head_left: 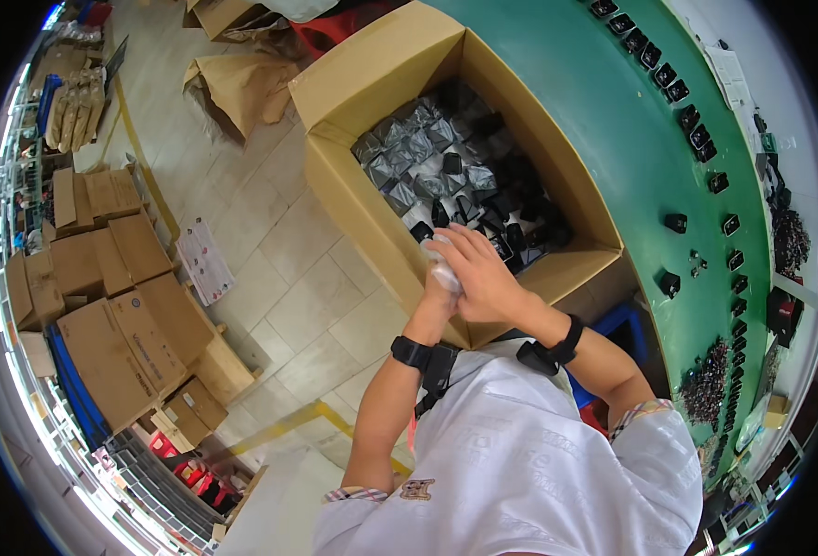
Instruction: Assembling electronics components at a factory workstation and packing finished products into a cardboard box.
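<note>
Both my hands meet at the near left corner of a large open cardboard box (381, 79). My left hand (440, 296) is closed around a crumpled piece of whitish clear plastic (444, 276). Over its top lies my right hand (485, 275), fingers pressed together on the same plastic. Whatever the plastic may wrap is hidden by my fingers. Inside the box, many small black parts (453, 163) lie heaped, some bare and dark. Others sit in silvery translucent bags (415, 145) toward the left side.
A green table (604, 120) runs along the right, with rows of small black parts (666, 76) and a pile of tiny dark pieces (705, 382). Flattened cartons (122, 338) are stacked at left. A brown paper bag (242, 88) stands on the tiled floor behind the box.
</note>
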`<state>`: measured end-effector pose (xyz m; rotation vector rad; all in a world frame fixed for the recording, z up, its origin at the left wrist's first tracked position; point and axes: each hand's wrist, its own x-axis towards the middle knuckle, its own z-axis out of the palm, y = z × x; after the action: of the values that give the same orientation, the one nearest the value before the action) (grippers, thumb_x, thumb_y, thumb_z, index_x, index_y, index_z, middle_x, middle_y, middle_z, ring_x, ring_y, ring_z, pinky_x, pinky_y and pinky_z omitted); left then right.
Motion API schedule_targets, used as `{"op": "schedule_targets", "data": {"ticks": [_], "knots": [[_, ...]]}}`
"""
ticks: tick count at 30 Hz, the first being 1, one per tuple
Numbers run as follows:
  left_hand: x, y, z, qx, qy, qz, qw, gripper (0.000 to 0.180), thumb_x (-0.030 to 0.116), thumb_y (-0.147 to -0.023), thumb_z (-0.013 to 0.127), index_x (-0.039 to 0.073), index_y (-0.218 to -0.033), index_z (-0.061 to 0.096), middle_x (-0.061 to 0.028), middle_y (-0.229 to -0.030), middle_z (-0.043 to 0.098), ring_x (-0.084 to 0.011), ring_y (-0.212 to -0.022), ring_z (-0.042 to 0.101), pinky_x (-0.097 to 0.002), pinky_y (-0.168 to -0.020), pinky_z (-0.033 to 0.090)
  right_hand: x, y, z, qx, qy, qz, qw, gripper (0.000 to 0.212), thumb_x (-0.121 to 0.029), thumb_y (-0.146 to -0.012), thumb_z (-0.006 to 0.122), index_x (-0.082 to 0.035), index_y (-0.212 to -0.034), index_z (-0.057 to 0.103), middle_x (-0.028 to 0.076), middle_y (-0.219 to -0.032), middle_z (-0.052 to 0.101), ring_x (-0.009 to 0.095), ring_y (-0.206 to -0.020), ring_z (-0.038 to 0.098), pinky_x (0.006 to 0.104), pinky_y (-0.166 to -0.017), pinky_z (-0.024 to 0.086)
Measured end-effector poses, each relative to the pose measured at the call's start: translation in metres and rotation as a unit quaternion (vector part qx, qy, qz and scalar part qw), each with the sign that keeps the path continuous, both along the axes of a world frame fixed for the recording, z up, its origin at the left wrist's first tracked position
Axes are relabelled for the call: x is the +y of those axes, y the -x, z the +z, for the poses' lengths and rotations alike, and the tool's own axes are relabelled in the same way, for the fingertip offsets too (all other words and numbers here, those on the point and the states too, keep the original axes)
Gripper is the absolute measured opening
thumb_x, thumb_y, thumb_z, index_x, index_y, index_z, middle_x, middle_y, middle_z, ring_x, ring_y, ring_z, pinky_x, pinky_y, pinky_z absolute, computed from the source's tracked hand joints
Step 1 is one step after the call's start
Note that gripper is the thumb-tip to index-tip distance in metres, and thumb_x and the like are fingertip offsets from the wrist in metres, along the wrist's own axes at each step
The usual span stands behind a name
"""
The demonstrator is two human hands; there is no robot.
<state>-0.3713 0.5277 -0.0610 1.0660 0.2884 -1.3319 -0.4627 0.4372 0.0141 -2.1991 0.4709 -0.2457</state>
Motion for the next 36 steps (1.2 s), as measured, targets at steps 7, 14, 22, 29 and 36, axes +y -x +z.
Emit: {"op": "schedule_targets", "data": {"ticks": [7, 14, 22, 29, 36], "knots": [[0.009, 0.011, 0.0, 0.053, 0.063, 0.042, 0.996, 0.023, 0.018, -0.092, 0.051, 0.007, -0.11, 0.06, -0.0051, -0.102, 0.065, -0.019, -0.097, 0.063, -0.0345, -0.082, 0.052, -0.004, -0.013, -0.004, 0.117, 0.001, 0.011, 0.993, 0.065, -0.006, -0.06, 0.071, -0.011, -0.122, 0.052, 0.009, -0.119, 0.056, 0.032, -0.11, 0.055, 0.0456, -0.091, 0.045], [0.005, 0.009, -0.002, 0.101, 0.138, 0.088, 0.981, 0.024, 0.024, -0.093, 0.053, 0.007, -0.109, 0.06, -0.0043, -0.102, 0.064, -0.0182, -0.099, 0.063, -0.0345, -0.084, 0.051, 0.006, -0.018, -0.027, 0.005, 0.103, -0.067, 0.992, 0.052, -0.005, -0.06, 0.071, -0.009, -0.11, 0.057, 0.009, -0.112, 0.06, 0.032, -0.107, 0.055, 0.0425, -0.094, 0.043], [-0.009, 0.004, 0.019, 0.138, 0.073, 0.102, 0.982, 0.036, 0.032, -0.09, 0.057, 0.008, -0.118, 0.056, -0.0049, -0.102, 0.063, -0.0201, -0.098, 0.062, -0.0387, -0.089, 0.049, 0.005, -0.012, -0.033, 0.066, 0.076, -0.096, 0.99, 0.045, -0.013, -0.067, 0.069, -0.007, -0.109, 0.056, 0.011, -0.114, 0.058, 0.032, -0.114, 0.052, 0.0432, -0.097, 0.039], [0.002, 0.001, 0.014, -0.133, 0.005, 0.015, 0.991, 0.038, 0.015, -0.083, 0.074, 0.005, -0.115, 0.057, -0.0028, -0.103, 0.062, -0.0146, -0.092, 0.061, -0.0295, -0.081, 0.049, -0.004, -0.016, -0.055, -0.012, -0.002, 0.001, 1.0, 0.063, -0.01, -0.066, 0.071, -0.005, -0.125, 0.049, 0.016, -0.139, 0.043, 0.037, -0.131, 0.039, 0.0455, -0.108, 0.033], [0.032, -0.049, 0.025, -0.426, -0.053, -0.031, 0.902, 0.024, 0.014, -0.087, 0.07, 0.0, -0.106, 0.063, -0.0042, -0.097, 0.065, -0.0099, -0.085, 0.061, -0.0268, -0.072, 0.05, -0.087, -0.014, -0.074, 0.0, -0.509, 0.017, 0.86, 0.057, -0.013, -0.082, 0.069, -0.007, -0.135, 0.049, 0.011, -0.137, 0.051, 0.023, -0.115, 0.057, 0.0363, -0.096, 0.045]]}}
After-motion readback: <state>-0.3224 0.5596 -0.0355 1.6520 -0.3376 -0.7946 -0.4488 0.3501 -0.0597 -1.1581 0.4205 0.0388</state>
